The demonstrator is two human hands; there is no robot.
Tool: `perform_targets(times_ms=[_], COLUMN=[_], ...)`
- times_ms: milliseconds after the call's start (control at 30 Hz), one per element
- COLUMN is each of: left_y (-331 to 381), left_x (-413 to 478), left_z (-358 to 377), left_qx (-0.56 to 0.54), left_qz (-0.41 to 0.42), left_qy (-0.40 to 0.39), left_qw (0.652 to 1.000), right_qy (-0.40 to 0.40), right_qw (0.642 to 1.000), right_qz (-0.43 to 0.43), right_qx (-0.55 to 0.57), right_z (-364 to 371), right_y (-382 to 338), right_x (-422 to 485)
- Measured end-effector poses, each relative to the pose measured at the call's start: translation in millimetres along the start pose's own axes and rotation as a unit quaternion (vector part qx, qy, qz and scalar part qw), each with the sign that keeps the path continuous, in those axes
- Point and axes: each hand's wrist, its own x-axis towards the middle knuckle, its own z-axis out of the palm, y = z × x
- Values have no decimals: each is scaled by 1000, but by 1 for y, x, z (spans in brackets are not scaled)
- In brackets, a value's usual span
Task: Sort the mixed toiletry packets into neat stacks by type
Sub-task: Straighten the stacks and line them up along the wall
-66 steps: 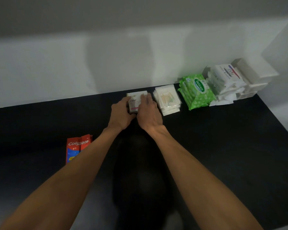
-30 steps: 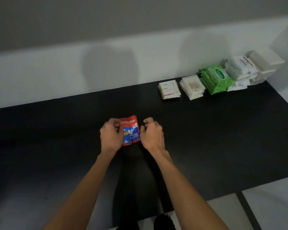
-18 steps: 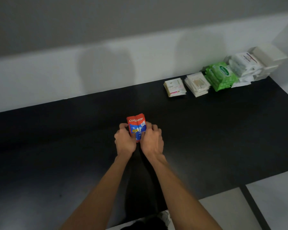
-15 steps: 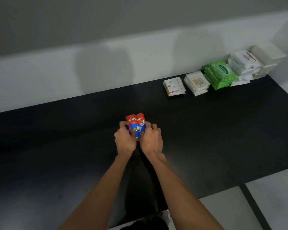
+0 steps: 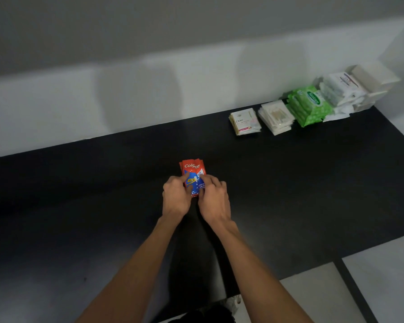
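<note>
Both the left hand (image 5: 175, 197) and the right hand (image 5: 214, 201) are curled around the Colgate packets (image 5: 193, 170) at the middle of the black table (image 5: 289, 183); if squeezed unevenly, the bundle can be splayed apart.

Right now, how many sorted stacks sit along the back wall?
5, in a row toward the right corner: Dove sachets, cotton-bud packets, green wipes, white packs, white boxes. Anything behind them is hidden. The Colgate packets are apart, mid-table.
</note>
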Motion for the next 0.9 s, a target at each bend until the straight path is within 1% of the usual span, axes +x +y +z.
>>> perform_targets(times_ms=[333,433,500,567,733,833,900], left_y=[1,0,-2,-7,-5,2,4], left_x=[-4,-4,-5,-6,2,5,5], left_z=[-2,-4,-6,-6,-14,-18,-19], left_qx=[-16,-14,-23,-23,25,84,96], left_qz=[-18,1,21,39,60,71,75], left_qy=[-1,-15,-26,-48,-126,-145,-151], left_qw=[1000,1000,999,998,990,983,981], right_qy=[0,4,-3,-19,-25,-27,-24], right_qw=[1000,1000,1000,998,995,995,996], right_qz=[-5,-6,-24,-49,-64,-58,-52], right_qx=[-28,-20,-19,-42,-72,-82,-71], right_z=[3,3,3,3,3,3,2], right_y=[3,6,9,14,15,14,14], right_x=[-1,-1,-2,-3,-2,-1,-2])
